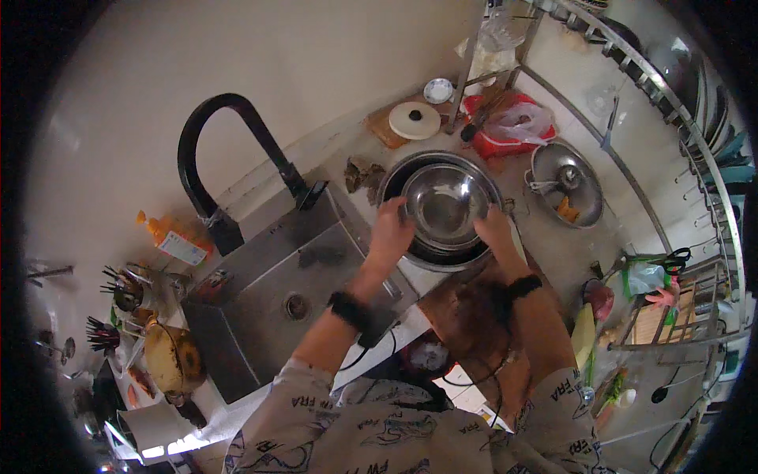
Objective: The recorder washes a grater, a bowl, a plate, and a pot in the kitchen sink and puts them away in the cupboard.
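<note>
Both my hands hold a shiny stainless steel bowl (447,207) by opposite sides of its rim. My left hand (391,228) grips its left side and my right hand (494,231) its right side. Under or inside this bowl's outline shows a larger, dark-walled metal basin (397,181), which stands on the counter. Whether the bowl rests in the basin or is held just above it, I cannot tell. The bowl's inside shows bare metal with bright reflections. Part of the basin is hidden by the bowl and my hands.
Left of me is a grey sink (266,314) with a tall black faucet (231,103). A brown board (474,302) lies at the counter's front. Behind are a white lid (414,120) and a red bag (503,145); right, a steel pot lid (568,183) and a metal rack (675,106).
</note>
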`<state>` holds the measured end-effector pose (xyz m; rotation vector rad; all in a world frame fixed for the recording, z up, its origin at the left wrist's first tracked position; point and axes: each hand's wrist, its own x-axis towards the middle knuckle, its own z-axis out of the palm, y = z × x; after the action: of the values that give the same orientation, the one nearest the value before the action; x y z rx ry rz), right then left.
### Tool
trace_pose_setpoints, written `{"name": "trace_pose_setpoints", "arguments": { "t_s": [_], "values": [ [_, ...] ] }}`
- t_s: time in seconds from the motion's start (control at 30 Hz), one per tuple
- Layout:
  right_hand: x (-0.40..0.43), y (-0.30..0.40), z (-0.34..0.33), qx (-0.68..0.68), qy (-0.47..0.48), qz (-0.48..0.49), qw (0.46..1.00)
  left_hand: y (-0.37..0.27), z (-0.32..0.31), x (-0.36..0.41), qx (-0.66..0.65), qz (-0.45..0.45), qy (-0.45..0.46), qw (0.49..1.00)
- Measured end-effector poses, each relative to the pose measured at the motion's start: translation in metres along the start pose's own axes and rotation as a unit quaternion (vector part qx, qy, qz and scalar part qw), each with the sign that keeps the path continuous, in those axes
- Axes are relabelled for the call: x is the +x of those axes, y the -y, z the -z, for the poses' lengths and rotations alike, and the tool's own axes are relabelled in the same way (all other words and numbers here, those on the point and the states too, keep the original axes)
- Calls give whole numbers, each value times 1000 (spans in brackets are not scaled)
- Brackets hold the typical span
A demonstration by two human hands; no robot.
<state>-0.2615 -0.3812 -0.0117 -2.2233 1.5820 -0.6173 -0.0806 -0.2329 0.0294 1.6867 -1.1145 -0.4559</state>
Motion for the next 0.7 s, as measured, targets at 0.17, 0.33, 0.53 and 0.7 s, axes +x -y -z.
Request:
{"name": "trace_pose_setpoints", "arguments": {
  "t_s": [0.17, 0.33, 0.53, 0.7],
  "values": [
    [32, -15, -60, 163, 176, -158, 958, 41, -41, 51, -6, 413, -79, 907],
    [52, -102, -139, -43, 138, -173, 974, 53, -52, 66, 63, 166, 274, 945],
    [48, -93, -135, -248, 198, -134, 939, 40, -43, 68, 88, 293, 139, 942],
    [9, 46, -36, 137, 83, -325, 932, 18, 5, 64, 180, 309, 84, 930]
  ]
}}
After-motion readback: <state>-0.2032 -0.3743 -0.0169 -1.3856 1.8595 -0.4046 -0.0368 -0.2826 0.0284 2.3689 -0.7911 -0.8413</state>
